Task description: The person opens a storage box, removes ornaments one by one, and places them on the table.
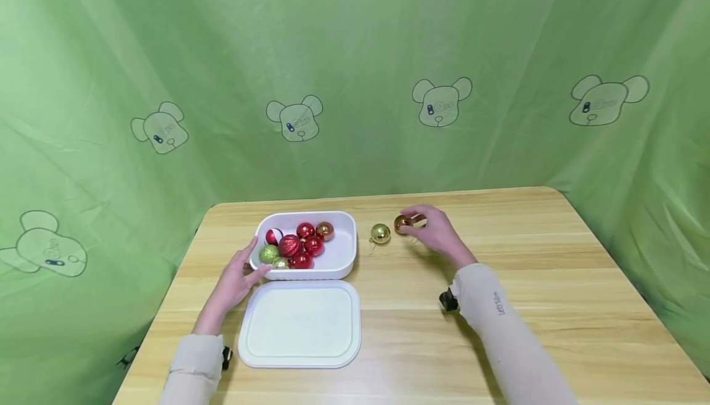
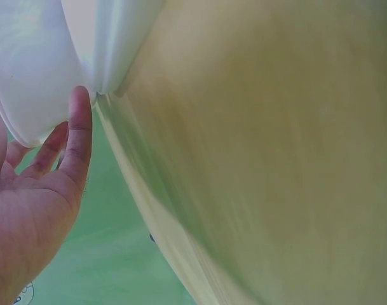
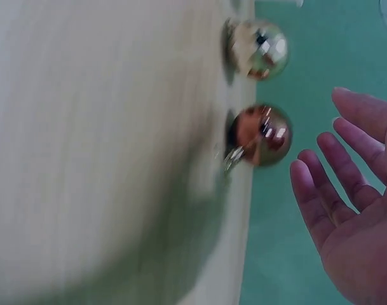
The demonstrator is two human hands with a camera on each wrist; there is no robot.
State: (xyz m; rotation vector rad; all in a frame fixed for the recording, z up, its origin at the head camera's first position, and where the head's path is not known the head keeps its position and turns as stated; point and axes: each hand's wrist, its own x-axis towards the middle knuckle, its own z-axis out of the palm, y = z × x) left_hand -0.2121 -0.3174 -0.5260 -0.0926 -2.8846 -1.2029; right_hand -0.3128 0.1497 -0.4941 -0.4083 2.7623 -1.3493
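A white plastic box [image 1: 346, 263] holds several Christmas baubles in red [image 1: 314, 246], green [image 1: 269, 253] and copper [image 1: 324, 230]. At its left end my left hand [image 1: 234, 282] touches the wall, fingers extended, thumb near the front corner. In the left wrist view, the fingers [image 2: 80, 136] lie against the white wall. To the right of the box, a gold bauble [image 1: 380, 233] and a copper-brown bauble [image 1: 401, 224] rest on the table. My right hand [image 1: 435, 230] is spread around the copper-brown one; the right wrist view shows a gap between the fingertips and that bauble [image 3: 264, 135].
A white lid [image 1: 299, 325] lies flat on the wooden table [image 1: 532, 306], just in front of the box. Green cloth [image 1: 366, 35] with bear-head prints hangs behind the table and along its sides.
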